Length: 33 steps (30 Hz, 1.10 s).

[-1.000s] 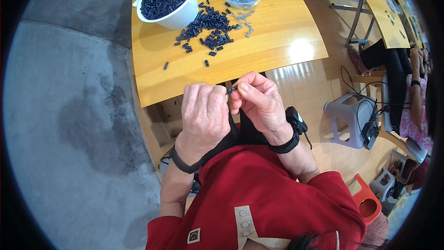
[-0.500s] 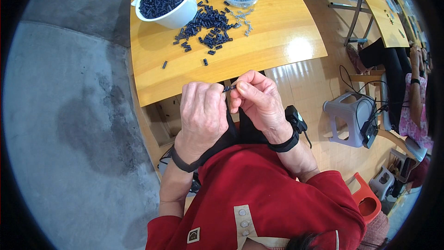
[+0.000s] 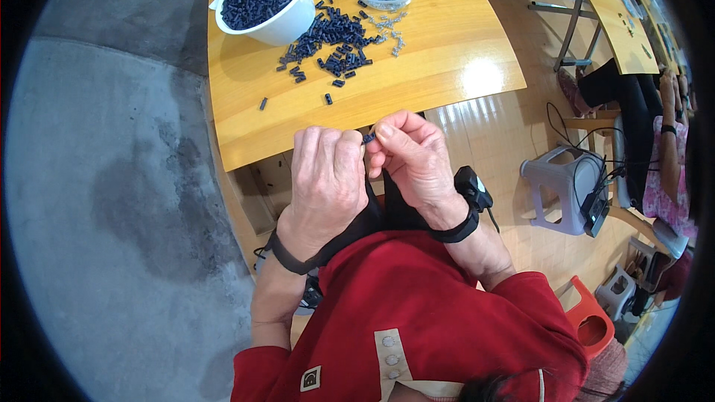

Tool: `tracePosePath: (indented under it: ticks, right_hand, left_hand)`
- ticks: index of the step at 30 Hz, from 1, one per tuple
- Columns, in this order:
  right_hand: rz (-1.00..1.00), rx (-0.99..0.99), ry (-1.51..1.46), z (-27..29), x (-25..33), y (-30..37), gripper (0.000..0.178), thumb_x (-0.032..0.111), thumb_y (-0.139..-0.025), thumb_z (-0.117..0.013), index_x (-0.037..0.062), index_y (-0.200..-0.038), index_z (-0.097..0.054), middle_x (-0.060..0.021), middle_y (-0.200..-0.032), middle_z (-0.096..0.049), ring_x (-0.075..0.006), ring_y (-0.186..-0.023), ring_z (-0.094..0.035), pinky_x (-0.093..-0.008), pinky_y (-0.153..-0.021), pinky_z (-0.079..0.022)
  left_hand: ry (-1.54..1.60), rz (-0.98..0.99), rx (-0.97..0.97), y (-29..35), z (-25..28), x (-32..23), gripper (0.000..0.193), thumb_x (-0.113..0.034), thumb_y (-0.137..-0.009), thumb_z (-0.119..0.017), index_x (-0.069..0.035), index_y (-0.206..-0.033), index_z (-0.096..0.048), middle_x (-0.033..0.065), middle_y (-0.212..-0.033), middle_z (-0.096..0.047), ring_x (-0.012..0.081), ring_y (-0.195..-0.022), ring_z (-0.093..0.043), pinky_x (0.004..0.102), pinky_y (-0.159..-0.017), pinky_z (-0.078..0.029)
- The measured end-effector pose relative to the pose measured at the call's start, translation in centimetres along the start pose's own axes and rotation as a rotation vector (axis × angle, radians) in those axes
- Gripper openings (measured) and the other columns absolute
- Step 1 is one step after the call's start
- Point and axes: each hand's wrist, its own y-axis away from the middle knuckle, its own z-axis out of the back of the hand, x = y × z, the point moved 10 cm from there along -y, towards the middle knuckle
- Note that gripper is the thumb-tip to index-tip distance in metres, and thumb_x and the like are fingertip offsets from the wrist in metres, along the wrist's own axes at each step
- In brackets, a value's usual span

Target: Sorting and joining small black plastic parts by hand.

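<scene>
A small black plastic piece is pinched between my two hands, just off the table's front edge. My left hand is closed, its knuckles up and fingertips at the piece's left end. My right hand grips the other end between thumb and forefinger, the other fingers curled. The fingers partly hide the piece. Beyond the hands, a pile of similar black pieces lies on the wooden table. A white bucket full of them stands behind the pile, beside a clear plastic bowl of small shiny parts.
Loose shiny parts are scattered by the bowl. A grey wall rises on the left. At right are a grey plastic stool with black cables, an orange stool, and another person seated at a second table.
The black piece shows more plainly between my fingertips, tilted up to the right. My right hand has shifted slightly up and left. The things on the table stay put.
</scene>
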Motion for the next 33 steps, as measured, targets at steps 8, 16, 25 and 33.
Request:
tracePosePath:
  ticks: [8,16,25,33]
  right_hand:
    - [0.1,0.032,0.024,-0.4,2.5,-0.1,0.015,0.014,-0.094,-0.066,-0.0006,-0.097,-0.062,-0.0085,-0.082,-0.067,-0.0117,-0.064,-0.063,-0.0262,-0.059,-0.056]
    - [-0.007,0.094,0.057,-1.0,1.2,0.4,0.015,0.013,-0.095,-0.065,-0.0016,-0.097,-0.061,-0.0086,-0.082,-0.066,-0.0116,-0.064,-0.063,-0.0261,-0.058,-0.056]
    - [0.013,0.073,0.07,-0.7,0.7,0.4,0.014,0.011,-0.094,-0.065,-0.002,-0.095,-0.062,-0.0092,-0.081,-0.066,-0.0115,-0.063,-0.063,-0.0255,-0.057,-0.055]
    - [-0.068,0.019,0.095,0.4,-0.9,-0.6,0.012,0.011,-0.093,-0.066,-0.0007,-0.094,-0.063,-0.0095,-0.08,-0.067,-0.0121,-0.063,-0.063,-0.0261,-0.057,-0.055]
  left_hand:
    - [0.126,0.063,-0.103,0.4,0.4,0.9,0.027,0.009,-0.075,-0.063,0.0,-0.1,-0.054,0.0145,-0.083,-0.052,0.0336,-0.073,-0.051,0.0438,-0.066,-0.041]
    - [0.127,0.07,-0.098,1.0,0.2,0.9,0.027,0.008,-0.077,-0.063,-0.001,-0.101,-0.054,0.0143,-0.084,-0.053,0.0339,-0.074,-0.052,0.0443,-0.067,-0.042]
    - [0.051,0.016,-0.078,0.8,0.2,0.1,0.024,0.009,-0.078,-0.062,0.0,-0.098,-0.054,0.016,-0.086,-0.055,0.0349,-0.078,-0.054,0.0442,-0.068,-0.045]
    - [-0.006,-0.019,-0.051,1.5,-0.6,0.7,0.027,0.004,-0.075,-0.066,0.001,-0.099,-0.053,0.0133,-0.083,-0.052,0.0312,-0.074,-0.052,0.0428,-0.067,-0.042]
